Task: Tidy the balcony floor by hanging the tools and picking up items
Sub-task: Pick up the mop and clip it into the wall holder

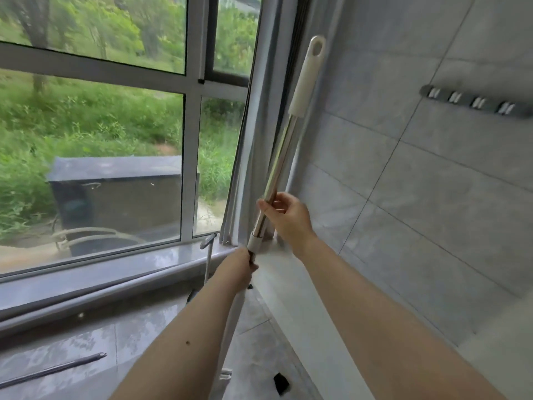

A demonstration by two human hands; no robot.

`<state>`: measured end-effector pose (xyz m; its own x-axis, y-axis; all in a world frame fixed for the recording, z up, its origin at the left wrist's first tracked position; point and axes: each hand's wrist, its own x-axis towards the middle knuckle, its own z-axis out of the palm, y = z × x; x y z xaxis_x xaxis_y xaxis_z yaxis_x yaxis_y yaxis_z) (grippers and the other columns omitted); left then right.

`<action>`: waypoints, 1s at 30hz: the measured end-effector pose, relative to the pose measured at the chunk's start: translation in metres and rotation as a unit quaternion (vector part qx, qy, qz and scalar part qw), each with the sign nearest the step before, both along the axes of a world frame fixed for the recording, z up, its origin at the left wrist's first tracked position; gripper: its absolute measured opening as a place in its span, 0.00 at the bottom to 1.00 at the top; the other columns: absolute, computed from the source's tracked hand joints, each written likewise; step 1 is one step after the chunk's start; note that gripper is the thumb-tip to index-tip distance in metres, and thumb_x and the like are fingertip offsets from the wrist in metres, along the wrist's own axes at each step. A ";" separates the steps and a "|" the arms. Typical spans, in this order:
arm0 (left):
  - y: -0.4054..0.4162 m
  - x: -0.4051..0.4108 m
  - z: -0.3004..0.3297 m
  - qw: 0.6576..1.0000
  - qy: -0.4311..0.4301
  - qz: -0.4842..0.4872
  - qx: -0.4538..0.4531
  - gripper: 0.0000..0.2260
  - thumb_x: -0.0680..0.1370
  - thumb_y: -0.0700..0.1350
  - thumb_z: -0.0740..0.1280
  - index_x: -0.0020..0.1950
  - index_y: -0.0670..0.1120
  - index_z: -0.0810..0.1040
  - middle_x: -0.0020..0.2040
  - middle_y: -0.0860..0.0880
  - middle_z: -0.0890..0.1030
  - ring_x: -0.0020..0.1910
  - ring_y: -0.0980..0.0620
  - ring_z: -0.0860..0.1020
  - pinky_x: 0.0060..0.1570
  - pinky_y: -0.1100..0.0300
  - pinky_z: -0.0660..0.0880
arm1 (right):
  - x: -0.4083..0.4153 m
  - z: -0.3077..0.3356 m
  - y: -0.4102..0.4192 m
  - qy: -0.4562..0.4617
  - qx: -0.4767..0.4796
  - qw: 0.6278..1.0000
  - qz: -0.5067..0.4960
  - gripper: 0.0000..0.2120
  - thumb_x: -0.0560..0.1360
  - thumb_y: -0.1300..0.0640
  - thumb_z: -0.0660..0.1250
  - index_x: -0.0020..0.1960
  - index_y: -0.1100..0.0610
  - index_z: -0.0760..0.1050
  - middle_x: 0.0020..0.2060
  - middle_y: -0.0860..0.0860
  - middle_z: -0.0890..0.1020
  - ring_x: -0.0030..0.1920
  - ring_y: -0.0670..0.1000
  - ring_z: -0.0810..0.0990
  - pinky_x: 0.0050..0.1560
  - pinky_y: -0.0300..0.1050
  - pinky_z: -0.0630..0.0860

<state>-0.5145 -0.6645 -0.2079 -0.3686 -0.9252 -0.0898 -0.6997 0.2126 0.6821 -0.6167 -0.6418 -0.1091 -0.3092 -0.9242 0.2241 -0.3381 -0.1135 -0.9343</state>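
A large grey-framed window (190,116) fills the upper left, showing green foliage in daylight. Pale grey tiled wall (418,183) covers the right. Glossy grey tiled floor (138,336) spans the bottom.

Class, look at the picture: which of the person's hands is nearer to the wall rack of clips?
Right. The right hand holds the pole higher, below-left of the wall rack; the left hand is lower and farther left.

Nothing to read here: no lettering, label, brand, number or sign shows on any surface in view.
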 end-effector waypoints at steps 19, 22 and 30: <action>-0.029 -0.148 0.176 0.977 0.061 -0.155 -0.133 0.07 0.75 0.43 0.68 0.49 0.41 0.75 0.50 0.41 0.79 0.52 0.41 0.78 0.53 0.51 0.74 | -0.129 0.178 0.018 0.094 -0.154 0.959 -0.220 0.12 0.74 0.55 0.70 0.49 0.64 0.80 0.34 0.49 0.79 0.34 0.46 0.77 0.41 0.40 0.75; -0.049 -0.180 0.180 0.974 0.082 -0.166 -0.128 0.09 0.73 0.44 0.71 0.41 0.45 0.70 0.43 0.47 0.77 0.45 0.46 0.76 0.49 0.53 0.74 | -0.159 0.181 0.001 0.096 -0.149 0.956 -0.236 0.11 0.74 0.54 0.70 0.50 0.62 0.80 0.38 0.51 0.81 0.41 0.50 0.80 0.49 0.47 0.79; -0.100 -0.281 0.209 0.955 0.191 -0.200 -0.105 0.13 0.67 0.40 0.76 0.36 0.47 0.70 0.42 0.46 0.77 0.40 0.49 0.74 0.41 0.59 0.70 | -0.256 0.204 -0.048 0.105 -0.146 0.934 -0.307 0.11 0.73 0.53 0.71 0.49 0.60 0.80 0.39 0.51 0.83 0.41 0.51 0.81 0.47 0.44 0.79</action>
<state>-0.7954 -0.7640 0.0014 -0.6659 -0.6859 0.2935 -0.2421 0.5708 0.7846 -0.8728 -0.6899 0.0948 -0.6820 -0.4766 0.5547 -0.5958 -0.0778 -0.7994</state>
